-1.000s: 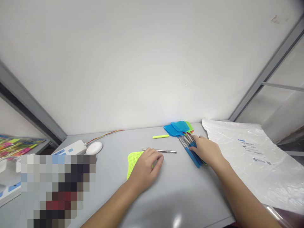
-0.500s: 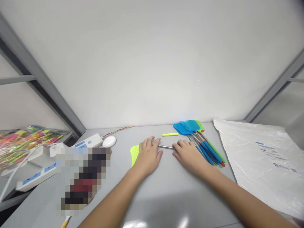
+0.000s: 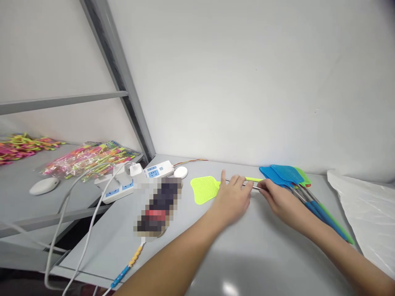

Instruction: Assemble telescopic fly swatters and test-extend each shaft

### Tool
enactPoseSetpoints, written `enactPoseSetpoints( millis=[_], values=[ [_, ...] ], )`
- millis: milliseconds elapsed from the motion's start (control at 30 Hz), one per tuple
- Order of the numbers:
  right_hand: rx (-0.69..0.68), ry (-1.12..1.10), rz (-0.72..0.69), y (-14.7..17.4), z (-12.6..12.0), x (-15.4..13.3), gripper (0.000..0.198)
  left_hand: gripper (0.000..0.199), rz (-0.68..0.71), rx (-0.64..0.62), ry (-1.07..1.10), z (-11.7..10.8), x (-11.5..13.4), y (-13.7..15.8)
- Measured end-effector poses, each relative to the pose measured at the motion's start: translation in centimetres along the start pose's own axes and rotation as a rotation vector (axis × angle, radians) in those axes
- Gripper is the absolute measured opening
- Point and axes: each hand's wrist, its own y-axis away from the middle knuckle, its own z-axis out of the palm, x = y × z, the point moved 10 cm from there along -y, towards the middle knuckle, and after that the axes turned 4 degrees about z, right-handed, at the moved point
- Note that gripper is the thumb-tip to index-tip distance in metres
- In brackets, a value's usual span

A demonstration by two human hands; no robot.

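A bright yellow-green fly swatter [image 3: 204, 189] lies on the table, its perforated head to the left and a thin metal rod running right. My left hand [image 3: 233, 199] rests over the rod near the head, fingers curled on it, with the index finger sticking up. Thumb and fingers of my right hand [image 3: 282, 203] pinch the rod's right end. Just behind the rod lies a yellow tube-like handle [image 3: 253, 179], partly covered by my hands. A pile of blue and green fly swatters [image 3: 288, 174] sits right of my right hand, its handles partly behind my forearm.
On the left are a pixelated object [image 3: 160, 205] with a cable, a white round disc [image 3: 180, 172] and power strips [image 3: 159, 168]. Packaged colourful items [image 3: 92, 158] lie on the side shelf. White plastic packaging [image 3: 367, 213] is at the right; a wall stands behind.
The view has swung left. More of the swatter's head shows, as my left hand has slid off it along the rod. My right fingers now pinch the rod's end.
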Motion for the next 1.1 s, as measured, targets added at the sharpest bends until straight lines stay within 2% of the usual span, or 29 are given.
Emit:
enactPoseSetpoints(
  millis=[100,233,367,433,500,600,767,933,1100],
  values=[
    [0.056,-0.223,-0.054,-0.6,-1.8,-0.2,0.027,0.025,0.032,-0.050,-0.010,0.4,1.0,-0.1],
    [0.252,-0.461,0.064,-1.7,-3.1,3.2,0.039,0.025,-0.040,-0.131,0.032,1.2,0.8,0.4],
    [0.364,-0.585,0.053,-3.0,-1.6,5.1,0.053,0.029,-0.182,-0.189,0.173,2.1,0.0,1.2],
    [0.394,-0.503,0.034,-3.5,-0.8,5.2,0.054,0.030,-0.238,-0.207,0.248,2.7,-0.5,1.4],
    [0.358,-0.363,0.014,-3.9,0.4,4.8,0.053,0.032,-0.288,-0.211,0.291,3.1,-1.2,1.5],
    [0.265,-0.285,-0.015,-4.1,1.9,4.0,0.044,0.031,-0.352,-0.210,0.274,3.4,-2.7,1.4],
    [0.222,-0.195,-0.052,-3.2,2.4,2.5,0.031,0.029,-0.462,-0.192,0.212,2.8,-4.9,1.1],
    [0.193,-0.202,-0.064,-2.1,2.4,1.7,0.022,0.031,-0.467,-0.166,0.226,2.0,-5.2,0.7],
    [0.220,-0.318,-0.011,-1.6,1.1,2.4,0.024,0.047,-0.501,-0.147,0.167,0.8,-6.4,0.5]
  ],
)
